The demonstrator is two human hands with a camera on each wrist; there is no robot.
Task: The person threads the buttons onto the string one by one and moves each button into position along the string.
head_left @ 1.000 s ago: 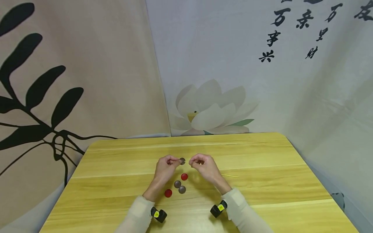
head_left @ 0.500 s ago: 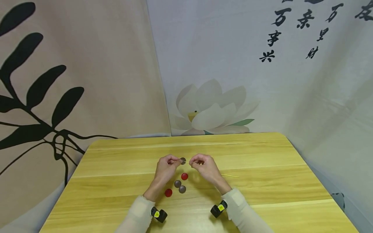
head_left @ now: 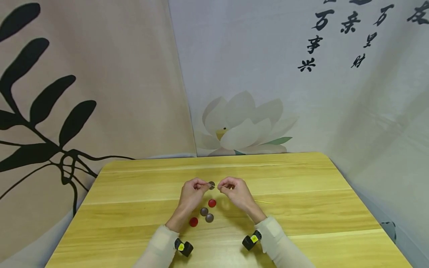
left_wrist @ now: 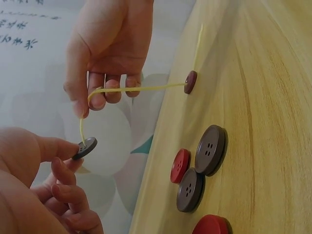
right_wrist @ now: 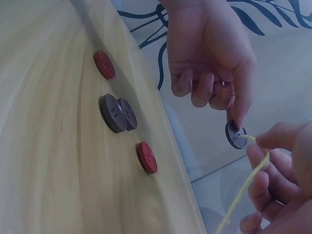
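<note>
Between its thumb and index finger, my left hand pinches a brown-grey button with several holes, raised above the table. A yellow string passes into a hole of this button. My right hand pinches the string close to the button, thumb against index finger. In the left wrist view, a dark red button hangs threaded farther along the string. How far the string's tip reaches through the held button is too small to tell.
Two red buttons and two brown-grey buttons lie on the wooden table below and between the hands; the brown-grey pair touch. A stretch of yellow string shows right of the right wrist. A printed curtain stands behind the table.
My left hand and the button in it have shifted very slightly right, toward the right hand. The right hand and the buttons on the table stay in place.
</note>
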